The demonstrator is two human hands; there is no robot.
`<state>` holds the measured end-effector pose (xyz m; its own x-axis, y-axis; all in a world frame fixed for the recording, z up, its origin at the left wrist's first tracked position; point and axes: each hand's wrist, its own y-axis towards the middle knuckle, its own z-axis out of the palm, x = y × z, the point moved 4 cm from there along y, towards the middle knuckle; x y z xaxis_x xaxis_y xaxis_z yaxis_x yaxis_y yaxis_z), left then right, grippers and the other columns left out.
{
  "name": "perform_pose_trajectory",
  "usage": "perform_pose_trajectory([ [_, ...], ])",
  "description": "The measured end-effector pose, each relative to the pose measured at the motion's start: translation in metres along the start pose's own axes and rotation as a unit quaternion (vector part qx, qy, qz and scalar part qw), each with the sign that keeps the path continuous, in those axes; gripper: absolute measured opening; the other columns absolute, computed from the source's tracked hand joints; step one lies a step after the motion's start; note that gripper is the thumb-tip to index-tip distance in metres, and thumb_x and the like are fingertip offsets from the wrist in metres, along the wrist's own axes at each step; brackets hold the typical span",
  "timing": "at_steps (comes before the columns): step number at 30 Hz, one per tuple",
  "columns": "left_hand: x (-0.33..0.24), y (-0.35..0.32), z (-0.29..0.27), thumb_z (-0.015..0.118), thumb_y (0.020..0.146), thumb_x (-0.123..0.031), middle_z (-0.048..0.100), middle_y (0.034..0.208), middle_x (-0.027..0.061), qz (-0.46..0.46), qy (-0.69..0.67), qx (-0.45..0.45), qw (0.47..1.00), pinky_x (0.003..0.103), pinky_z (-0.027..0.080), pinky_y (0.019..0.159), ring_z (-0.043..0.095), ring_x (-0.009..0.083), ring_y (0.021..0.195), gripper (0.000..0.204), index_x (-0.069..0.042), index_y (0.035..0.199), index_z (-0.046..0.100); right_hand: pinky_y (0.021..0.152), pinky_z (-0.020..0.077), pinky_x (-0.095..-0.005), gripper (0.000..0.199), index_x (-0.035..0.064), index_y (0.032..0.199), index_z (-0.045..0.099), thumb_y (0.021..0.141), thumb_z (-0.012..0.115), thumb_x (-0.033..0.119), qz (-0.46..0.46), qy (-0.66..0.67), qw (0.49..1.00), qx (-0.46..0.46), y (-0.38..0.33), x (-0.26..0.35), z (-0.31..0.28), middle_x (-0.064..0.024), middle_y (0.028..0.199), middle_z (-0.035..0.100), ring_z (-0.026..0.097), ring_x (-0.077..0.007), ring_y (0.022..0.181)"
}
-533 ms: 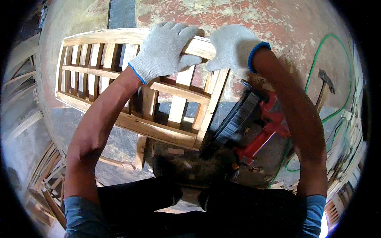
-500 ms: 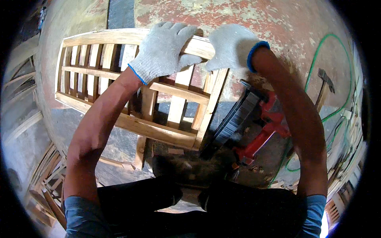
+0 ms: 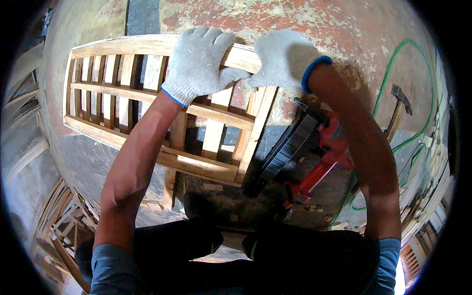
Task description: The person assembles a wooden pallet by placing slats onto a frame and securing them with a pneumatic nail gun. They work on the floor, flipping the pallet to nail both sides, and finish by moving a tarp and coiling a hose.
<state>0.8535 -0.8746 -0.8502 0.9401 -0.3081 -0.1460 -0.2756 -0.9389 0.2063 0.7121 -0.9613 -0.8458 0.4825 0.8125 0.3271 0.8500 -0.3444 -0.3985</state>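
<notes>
A slatted wooden frame (image 3: 115, 47) of pale wood, slightly curved along its far rail, lies across in front of me. My left hand (image 3: 199, 61), in a grey knit glove with a blue cuff edge, is closed over the far rail, its thumb on the near side. Close to the frame's far right corner, my right hand (image 3: 282, 56), gloved alike, wraps round the end of the same rail; most of its fingers are hidden. Right of the frame lies a red and black nail gun (image 3: 322, 169), partly covered by my right forearm.
A hammer (image 3: 400, 101) with a wooden handle lies at the right, beside a looping green hose (image 3: 388, 81). Loose wood strips (image 3: 64, 206) are piled at the lower left. The concrete floor (image 3: 354, 29) has worn red paint.
Both hands keep their hold on the rail. My left forearm has swung inward, to the right. The whole view has shifted slightly, with the frame and tools a little further left.
</notes>
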Motion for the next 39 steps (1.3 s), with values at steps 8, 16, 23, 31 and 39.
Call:
perform_pose_trajectory([
  [8,-0.002,-0.001,-0.005,0.066,0.076,-0.07,0.064,0.095,0.0119,-0.005,0.009,-0.006,1.0,0.046,0.046,0.082,0.061,0.0329,0.09,0.069,-0.009,0.109,0.066,0.082,0.0564,-0.0415,0.036,-0.0012,0.104,0.069,0.085,0.072,0.029,0.099,0.268,0.908,-0.307,-0.136,0.0,0.008,-0.0196,0.103,0.071,0.07,-0.032,0.092],
  [16,-0.002,-0.001,0.0,0.066,0.078,-0.069,0.062,0.098,0.0148,-0.01,0.008,0.028,1.0,0.047,0.044,0.082,0.058,0.0367,0.091,0.074,-0.005,0.115,0.062,0.084,0.0513,-0.0339,0.02,0.0003,0.109,0.066,0.091,0.063,0.009,0.494,0.445,0.713,-0.223,-0.32,0.043,0.158,-0.0107,0.095,0.07,0.065,-0.0211,0.088],
  [23,-0.002,0.001,-0.001,0.062,0.078,-0.074,0.064,0.094,0.0117,0.001,0.023,-0.003,1.0,0.045,0.045,0.081,0.061,0.0322,0.089,0.073,-0.007,0.108,0.066,0.075,0.0499,-0.037,0.032,0.0006,0.113,0.061,0.092,0.058,0.025,0.397,0.82,0.301,-0.283,-0.263,0.038,0.175,-0.0086,0.086,0.063,0.06,-0.0242,0.076],
  [31,-0.002,0.0,-0.003,0.067,0.078,-0.068,0.064,0.097,0.0147,0.004,-0.004,0.001,1.0,0.046,0.046,0.082,0.06,0.0356,0.09,0.072,-0.005,0.112,0.063,0.061,0.0437,-0.0381,0.028,0.0054,0.097,0.058,0.088,0.059,0.032,0.166,0.933,0.268,-0.171,-0.252,0.033,0.18,-0.0058,0.072,0.052,0.05,-0.0235,0.061],
  [39,0.002,-0.001,0.0,0.064,0.078,-0.071,0.063,0.095,0.0144,-0.004,0.004,0.009,1.0,0.047,0.045,0.083,0.059,0.0352,0.09,0.074,-0.005,0.11,0.063,0.053,0.0423,-0.038,0.031,0.005,0.077,0.052,0.088,0.063,0.032,0.153,0.843,0.507,-0.094,-0.248,0.045,0.113,-0.0075,0.062,0.049,0.05,-0.0226,0.053],
])
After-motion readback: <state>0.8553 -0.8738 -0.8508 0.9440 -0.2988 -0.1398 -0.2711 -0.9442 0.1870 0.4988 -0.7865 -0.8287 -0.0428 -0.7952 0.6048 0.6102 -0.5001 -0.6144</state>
